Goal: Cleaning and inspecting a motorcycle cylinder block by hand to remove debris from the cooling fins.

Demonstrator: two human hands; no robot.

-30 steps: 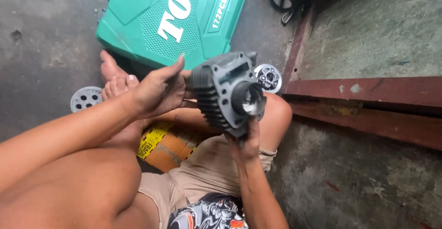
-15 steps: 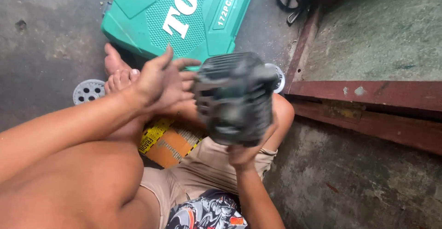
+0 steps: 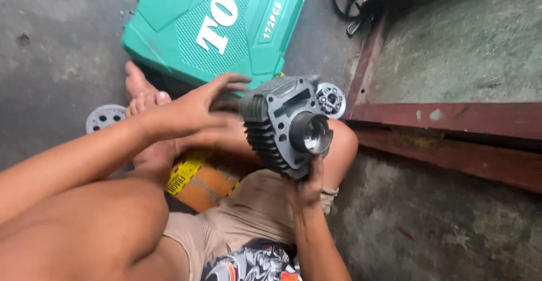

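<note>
Cylinder block point(image 3: 285, 125) now bore-forward, gripped in both hands point(image 3: 195, 111), green tool case point(image 3: 214, 24) just behind.

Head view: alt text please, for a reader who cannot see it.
A seated person holds a grey finned engine cylinder over their knee, right hand gripping it from below, left hand against its far side. A green tool case lies on the concrete floor behind.

Matt grey cast-metal finned cylinder point(image 3: 285, 125) — glossy green plastic case point(image 3: 214, 24)
</note>
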